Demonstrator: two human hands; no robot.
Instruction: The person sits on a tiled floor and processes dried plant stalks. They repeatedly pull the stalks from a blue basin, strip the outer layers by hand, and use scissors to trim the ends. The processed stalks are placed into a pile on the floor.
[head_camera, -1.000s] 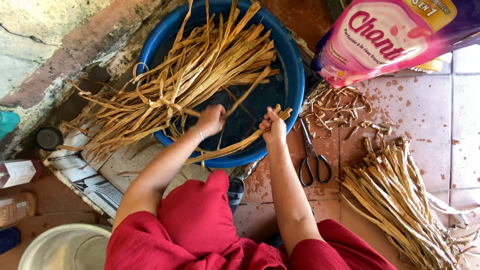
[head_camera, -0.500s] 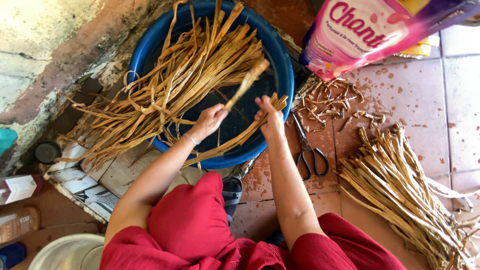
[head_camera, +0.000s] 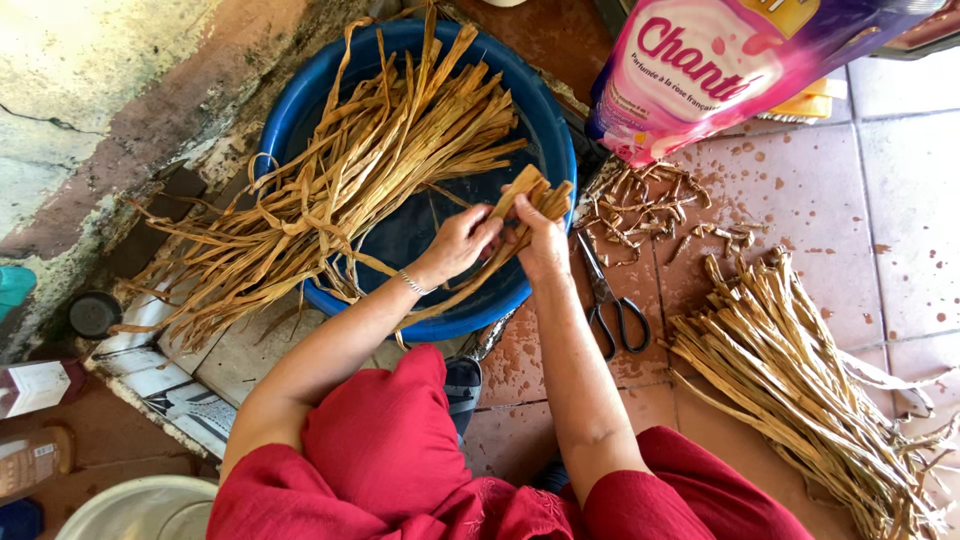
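Observation:
A blue plastic basin (head_camera: 556, 135) holds water and a long bundle of tan dried plant strips (head_camera: 350, 180) that spill over its left rim. Over the basin's front right part, my left hand (head_camera: 460, 245) and my right hand (head_camera: 540, 240) meet and both grip a few tan strips (head_camera: 530, 192), whose cut ends stick up between the hands. A thin bracelet sits on my left wrist.
Black-handled scissors (head_camera: 610, 305) lie on the tiled floor right of the basin. Short cut scraps (head_camera: 650, 205) lie beyond them. A pile of dried strips (head_camera: 800, 370) lies at the right. A pink and purple bag (head_camera: 740, 60) stands behind. A white bowl (head_camera: 140, 510) is lower left.
My hands have moved closer together and now both hold the same few strips. The view has shifted so the basin sits a little more to the left.

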